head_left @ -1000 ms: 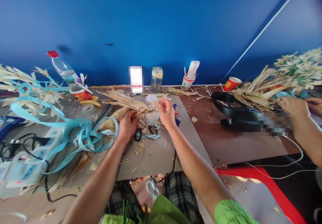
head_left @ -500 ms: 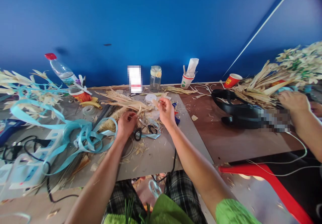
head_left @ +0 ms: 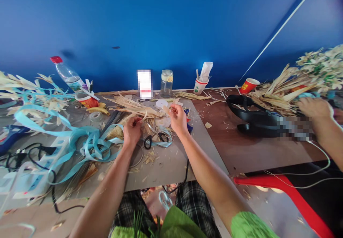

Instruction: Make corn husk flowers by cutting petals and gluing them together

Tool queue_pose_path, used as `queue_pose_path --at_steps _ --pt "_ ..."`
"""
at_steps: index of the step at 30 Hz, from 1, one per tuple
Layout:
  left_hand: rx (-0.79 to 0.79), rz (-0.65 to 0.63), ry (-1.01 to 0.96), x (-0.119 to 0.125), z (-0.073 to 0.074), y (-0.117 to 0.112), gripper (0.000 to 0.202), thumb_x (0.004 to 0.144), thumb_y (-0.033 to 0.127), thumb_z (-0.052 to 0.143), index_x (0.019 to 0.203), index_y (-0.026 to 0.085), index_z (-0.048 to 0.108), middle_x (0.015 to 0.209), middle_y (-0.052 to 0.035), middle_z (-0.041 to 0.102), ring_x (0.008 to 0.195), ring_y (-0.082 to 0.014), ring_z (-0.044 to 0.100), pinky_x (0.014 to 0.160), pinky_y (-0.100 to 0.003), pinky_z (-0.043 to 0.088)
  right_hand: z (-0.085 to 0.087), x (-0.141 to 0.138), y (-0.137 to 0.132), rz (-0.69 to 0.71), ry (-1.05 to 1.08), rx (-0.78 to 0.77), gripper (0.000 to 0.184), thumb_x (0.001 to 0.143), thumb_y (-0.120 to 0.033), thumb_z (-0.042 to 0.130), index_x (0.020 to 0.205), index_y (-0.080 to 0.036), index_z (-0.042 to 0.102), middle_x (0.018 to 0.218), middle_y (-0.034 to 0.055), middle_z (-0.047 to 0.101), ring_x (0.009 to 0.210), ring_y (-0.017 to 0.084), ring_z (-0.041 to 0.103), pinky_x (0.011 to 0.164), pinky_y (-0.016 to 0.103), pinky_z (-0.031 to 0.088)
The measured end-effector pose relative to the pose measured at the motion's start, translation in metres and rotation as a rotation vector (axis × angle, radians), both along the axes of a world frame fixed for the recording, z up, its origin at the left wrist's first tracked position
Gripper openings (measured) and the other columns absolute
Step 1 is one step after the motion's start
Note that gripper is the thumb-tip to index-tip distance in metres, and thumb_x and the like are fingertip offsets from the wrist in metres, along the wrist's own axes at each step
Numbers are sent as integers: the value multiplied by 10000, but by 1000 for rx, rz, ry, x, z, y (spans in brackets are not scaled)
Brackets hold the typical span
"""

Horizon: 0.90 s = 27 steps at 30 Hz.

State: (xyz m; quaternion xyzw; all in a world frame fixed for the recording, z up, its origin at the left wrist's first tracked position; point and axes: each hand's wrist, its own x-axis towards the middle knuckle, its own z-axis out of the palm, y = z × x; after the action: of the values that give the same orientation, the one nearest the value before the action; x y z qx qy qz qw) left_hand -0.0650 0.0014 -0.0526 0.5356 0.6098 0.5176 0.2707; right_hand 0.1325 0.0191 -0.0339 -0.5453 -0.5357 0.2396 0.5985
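My left hand [head_left: 132, 130] is closed in a pinch over the dried husks, with a thin pale husk strip [head_left: 145, 116] at its fingertips. To its right, my right hand [head_left: 178, 119] pinches a small pale piece of corn husk [head_left: 166, 110] between thumb and fingers. Below and between the hands lie scissors [head_left: 148, 141] with black handles, partly under scraps and light blue ribbon. Behind the hands spreads a pile of dried corn husks [head_left: 131, 104], and a white round spool [head_left: 161, 104] sits just past the right fingertips.
Tangled blue ribbon [head_left: 91, 145], a power strip [head_left: 53, 156] and a blue glue gun [head_left: 13, 136] crowd the left. A jar [head_left: 167, 84] and paper cup [head_left: 200, 85] stand along the wall. At right lie a black headset-like strap [head_left: 241, 111] and another person's hand [head_left: 314, 107].
My left hand has drawn slightly left, widening the gap to my right hand, and more of the scissors shows. My right hand keeps its pinch. The view has shifted a little.
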Motion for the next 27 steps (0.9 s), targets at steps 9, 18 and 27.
queue_pose_path --at_steps 9,18,27 --pt "-100 -34 -245 6 12 -6 319 749 332 573 1013 160 620 793 -64 699 627 -164 600 581 -263 426 1 1 -1 -3 -5 28 210 785 -272 498 953 -173 578 872 70 652 791 180 599 739 314 497" --pt "67 10 -276 5 10 -5 272 721 359 631 920 173 637 714 9 576 543 -97 453 518 -220 359 5 -5 -8 101 67 37 253 822 -308 492 1014 -173 586 838 52 636 755 161 609 707 295 512" --pt "37 -175 -509 14 23 -16 312 700 443 668 870 182 661 664 13 564 517 -90 439 509 -229 355 8 -10 -16 244 -24 90 266 819 -333 522 1031 -182 575 885 68 643 791 174 622 677 284 518"
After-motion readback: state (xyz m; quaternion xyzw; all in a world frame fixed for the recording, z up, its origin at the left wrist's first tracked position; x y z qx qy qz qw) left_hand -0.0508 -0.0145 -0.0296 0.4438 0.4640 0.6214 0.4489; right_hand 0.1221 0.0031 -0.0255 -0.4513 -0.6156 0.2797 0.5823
